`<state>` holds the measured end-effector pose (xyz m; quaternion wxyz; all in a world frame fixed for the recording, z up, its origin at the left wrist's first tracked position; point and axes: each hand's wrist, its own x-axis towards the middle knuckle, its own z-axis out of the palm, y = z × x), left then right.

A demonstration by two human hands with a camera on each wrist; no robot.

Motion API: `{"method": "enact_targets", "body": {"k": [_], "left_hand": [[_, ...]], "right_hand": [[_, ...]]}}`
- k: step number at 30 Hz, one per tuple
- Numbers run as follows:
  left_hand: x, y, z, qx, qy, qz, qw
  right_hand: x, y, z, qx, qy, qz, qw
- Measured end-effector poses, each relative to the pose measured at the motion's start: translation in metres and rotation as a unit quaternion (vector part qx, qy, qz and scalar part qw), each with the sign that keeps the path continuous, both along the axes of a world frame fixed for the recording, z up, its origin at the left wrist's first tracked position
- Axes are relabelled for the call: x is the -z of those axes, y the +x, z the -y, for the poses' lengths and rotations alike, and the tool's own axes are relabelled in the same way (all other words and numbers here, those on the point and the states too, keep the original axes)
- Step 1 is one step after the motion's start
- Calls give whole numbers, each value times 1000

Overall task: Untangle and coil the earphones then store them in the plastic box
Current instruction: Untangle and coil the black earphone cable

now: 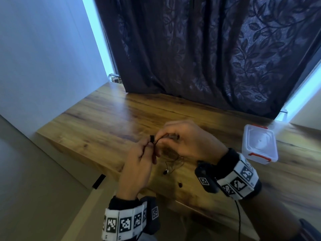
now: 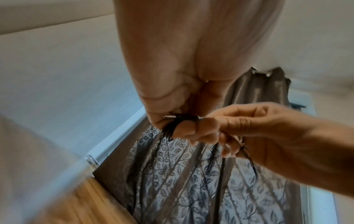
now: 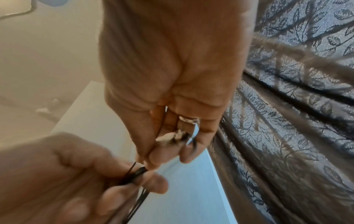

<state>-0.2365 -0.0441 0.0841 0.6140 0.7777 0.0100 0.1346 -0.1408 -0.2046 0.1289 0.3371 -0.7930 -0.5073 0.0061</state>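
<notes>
Black earphones (image 1: pixel 173 160) hang between both hands above the wooden table (image 1: pixel 104 119). My left hand (image 1: pixel 150 145) pinches a small black piece and several strands of cord (image 2: pixel 172 123) between thumb and fingers. Close beside it on the right, my right hand (image 1: pixel 162 138) pinches the cord (image 3: pixel 188 138) too. A loose tangle and one earbud (image 1: pixel 165 171) dangle below the hands, down to the table. The clear plastic box (image 1: pixel 259 145) with red latches stands to the right of my right wrist, its lid on.
A dark leaf-patterned curtain (image 1: pixel 208 49) hangs behind the table's far edge. A white wall (image 1: pixel 43 58) runs along the left. The table's near edge passes under my wrists, and a cable (image 1: pixel 238 220) hangs from my right wristband.
</notes>
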Motion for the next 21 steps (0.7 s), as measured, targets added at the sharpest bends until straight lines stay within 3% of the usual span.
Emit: {"method": "enact_targets", "body": {"k": [5,9,13,17,21], "left_hand": [[-5,-3,-5,64,-128,-7,990],[-6,-3,-11,93,-265,50,958],[-8,-3,-10,61,-309,79,946],[-8,-1,-11,-1,-342,87,936],[-6,3,-9,-73,-287,88,951]], "right_hand": [[-1,18,-4,57,94,-8,994],[22,12,-14,86,141,-171,971],[54,-14,-26,35,136,-282,949],[67,-36,-28,49,68,-274,958],[60,-49,-24,37,19,-206,978]]}}
